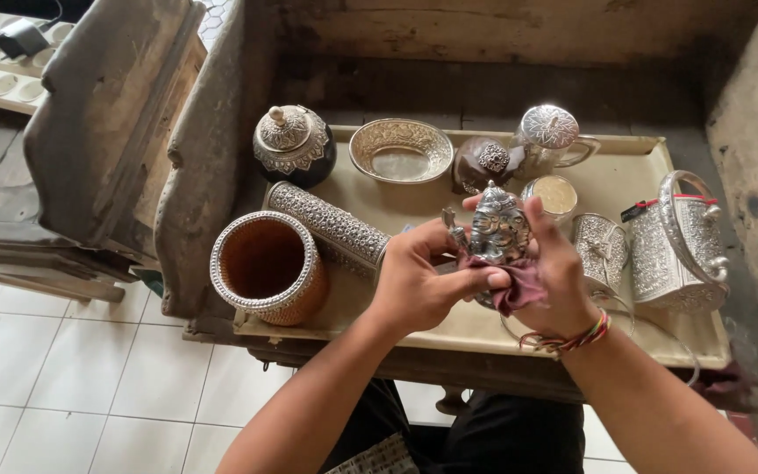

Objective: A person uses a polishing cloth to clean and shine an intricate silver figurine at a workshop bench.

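Note:
A small silver elephant-headed figurine (497, 226) is held upright above a cream tray (633, 167). My right hand (556, 279) grips the figurine from the right and behind, with a dark red cloth (519, 285) bunched under it. My left hand (414, 276) pinches the cloth against the figurine's lower left side. A coloured thread bracelet circles my right wrist.
On the tray stand a round woven-sided pot with a silver rim (267, 268), a lying embossed silver cylinder (331, 224), a dark lidded jar (294, 145), an oval silver bowl (401, 150), a silver teapot (550, 138), small cups, and a silver basket-shaped box (677, 246). Rough wooden boards flank the tray.

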